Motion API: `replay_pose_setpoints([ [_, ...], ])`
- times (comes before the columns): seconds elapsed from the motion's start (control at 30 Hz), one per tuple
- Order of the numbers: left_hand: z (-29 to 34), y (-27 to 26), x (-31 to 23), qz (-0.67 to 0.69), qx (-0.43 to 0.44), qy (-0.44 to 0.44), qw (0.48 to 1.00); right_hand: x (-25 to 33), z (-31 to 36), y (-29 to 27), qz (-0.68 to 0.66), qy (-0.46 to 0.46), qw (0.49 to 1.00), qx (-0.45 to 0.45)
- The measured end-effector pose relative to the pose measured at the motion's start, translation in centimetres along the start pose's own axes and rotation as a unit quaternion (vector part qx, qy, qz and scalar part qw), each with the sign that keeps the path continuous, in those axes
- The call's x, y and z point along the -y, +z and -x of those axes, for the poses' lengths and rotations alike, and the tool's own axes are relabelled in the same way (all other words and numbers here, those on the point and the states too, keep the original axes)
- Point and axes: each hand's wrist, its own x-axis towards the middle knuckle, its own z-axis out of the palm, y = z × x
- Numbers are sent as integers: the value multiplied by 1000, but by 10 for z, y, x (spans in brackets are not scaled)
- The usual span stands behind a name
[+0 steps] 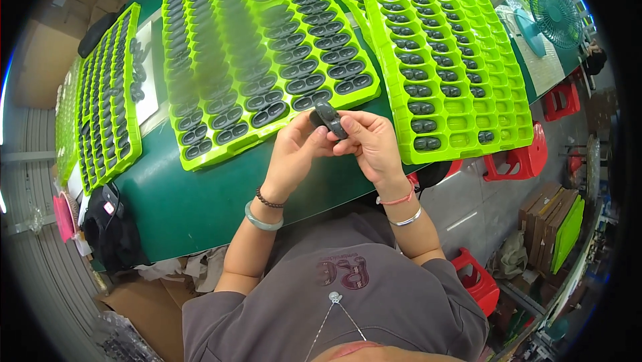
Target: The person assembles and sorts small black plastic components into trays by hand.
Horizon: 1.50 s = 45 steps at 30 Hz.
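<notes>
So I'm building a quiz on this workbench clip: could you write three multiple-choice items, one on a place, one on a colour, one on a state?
1. Where is the small dark part?
A. lying in a tray slot
B. held between both hands above the table edge
C. on the floor

2. What colour are the slotted trays?
A. bright green
B. red
C. white

3. How full is the tray on the right, near the person?
A. every slot filled
B. no parts at all
C. many near slots empty, farther ones filled

Answers:
1 B, the left hand and right hand pinch it over the green table.
2 A, all trays are lime green.
3 C, its near rows show bare pockets while dark parts sit farther back.
</notes>
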Motion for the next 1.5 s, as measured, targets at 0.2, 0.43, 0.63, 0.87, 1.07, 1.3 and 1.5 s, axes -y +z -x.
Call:
replay_pose_setpoints([
  [0.2,-4,-14,1,-8,-26,-19,999,11,1,0,-76,49,996,-8],
  [0.43,-3,-16,-1,11,-48,-12,999,11,6,5,94,-58,993,-49],
  [0.63,-2,-12,3,-12,-52,25,998,0,2,9,285,-159,943,-70],
  [0.87,-2,-13,3,5,-47,16,999,-14,2,17,505,-415,752,-88],
  [1.07,0,-9,1,11,-53,46,997,-5,7,15,598,-427,677,-47],
  [1.3,0,-9,1,-16,-80,43,996,-3,12,20,620,-378,685,-56],
  [1.5,2,-8,4,-50,-75,43,995,1,12,13,431,-216,876,-18],
])
